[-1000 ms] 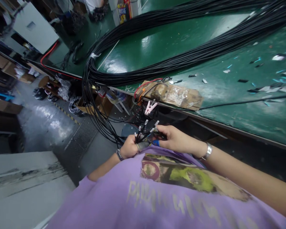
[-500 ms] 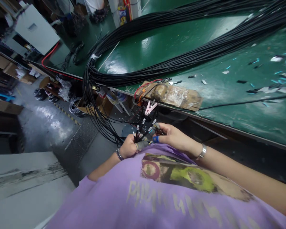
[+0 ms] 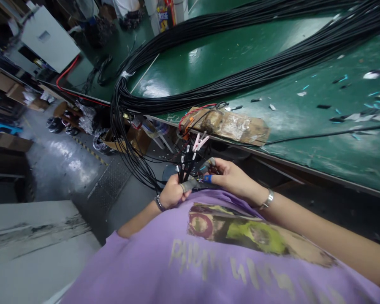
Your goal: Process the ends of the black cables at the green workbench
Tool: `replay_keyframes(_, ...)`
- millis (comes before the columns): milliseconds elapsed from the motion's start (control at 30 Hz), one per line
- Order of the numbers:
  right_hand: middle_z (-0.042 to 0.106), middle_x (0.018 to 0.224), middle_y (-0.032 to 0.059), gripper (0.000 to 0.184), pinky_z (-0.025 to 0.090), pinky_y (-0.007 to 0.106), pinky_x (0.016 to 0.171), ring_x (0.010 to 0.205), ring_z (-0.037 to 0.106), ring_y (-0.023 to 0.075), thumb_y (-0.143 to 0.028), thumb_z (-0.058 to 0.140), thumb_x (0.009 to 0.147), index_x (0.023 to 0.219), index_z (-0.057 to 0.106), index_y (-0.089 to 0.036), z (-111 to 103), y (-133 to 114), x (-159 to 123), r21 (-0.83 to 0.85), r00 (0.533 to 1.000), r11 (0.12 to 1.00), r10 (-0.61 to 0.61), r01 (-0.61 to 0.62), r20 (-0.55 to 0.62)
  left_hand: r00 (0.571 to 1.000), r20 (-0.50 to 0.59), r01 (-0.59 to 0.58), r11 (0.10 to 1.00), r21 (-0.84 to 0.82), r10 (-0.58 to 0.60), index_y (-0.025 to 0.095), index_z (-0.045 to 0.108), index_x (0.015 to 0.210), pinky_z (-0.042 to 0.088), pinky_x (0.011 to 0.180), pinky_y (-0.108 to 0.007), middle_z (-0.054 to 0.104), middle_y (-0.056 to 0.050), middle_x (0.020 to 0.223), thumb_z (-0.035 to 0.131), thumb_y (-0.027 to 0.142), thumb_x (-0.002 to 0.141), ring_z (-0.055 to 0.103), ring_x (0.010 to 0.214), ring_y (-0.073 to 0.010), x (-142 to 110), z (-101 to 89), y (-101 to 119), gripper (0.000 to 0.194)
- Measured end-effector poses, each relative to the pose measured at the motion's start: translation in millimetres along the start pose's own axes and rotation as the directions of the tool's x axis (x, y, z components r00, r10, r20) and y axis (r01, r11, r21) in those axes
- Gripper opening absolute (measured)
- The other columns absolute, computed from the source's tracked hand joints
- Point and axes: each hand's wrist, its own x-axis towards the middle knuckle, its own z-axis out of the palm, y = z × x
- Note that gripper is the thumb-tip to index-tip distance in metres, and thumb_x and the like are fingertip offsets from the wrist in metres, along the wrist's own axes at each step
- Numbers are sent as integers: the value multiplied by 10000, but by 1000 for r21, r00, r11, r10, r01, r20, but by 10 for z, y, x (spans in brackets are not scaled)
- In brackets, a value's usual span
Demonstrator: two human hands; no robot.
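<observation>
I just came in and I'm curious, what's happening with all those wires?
Someone's left hand holds a few black cables with white tips. The right hand is close beside it, by some thin wires; whether it grips them is unclear. A big cable loop lies across the green table in front.

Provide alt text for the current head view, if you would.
A person's left hand grips white-tipped black cables; the right hand is close beside it. Beyond them, a green table bears a thick cable bundle.
</observation>
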Motion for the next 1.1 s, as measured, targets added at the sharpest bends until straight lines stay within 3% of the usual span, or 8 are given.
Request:
replay_keyframes(300,558,641,-44,177,406,272,629,618,483,116,-208,650,544,700,571,-185,4,-24,25,39,999,999,35,-36,15,999,20,46,999,-16,-46,163,417,522,167,295,-172,372,86,363,699,502,635,266,282,-16,5,11,-1,455)
replay_keyframes(600,567,651,-44,225,419,260,601,602,491,102,-234,702,535,707,569,-176,37,-8,87,102,988,989,97,-109,117,990,100,107,989,-101,-97,153,469,545,139,279,-174,371,84,337,747,491,550,239,265,-19,25,-43,-9,437)
replay_keyframes(867,628,778,0,324,459,294,687,695,550,133,-324,749,580,817,577,-184,-71,15,4,44,992,999,-14,8,126,993,101,79,977,-198,-60,156,456,530,130,280,-179,344,86,329,755,520,536,229,263,-17,45,-119,-62,470)
replay_keyframes(1100,605,739,-6,310,472,307,684,677,546,138,-381,724,618,805,577,-182,-39,15,-15,-26,990,999,-24,28,142,990,120,96,986,-137,-80,154,458,530,132,280,-181,347,87,331,747,480,566,238,260,-19,38,-96,-81,437)
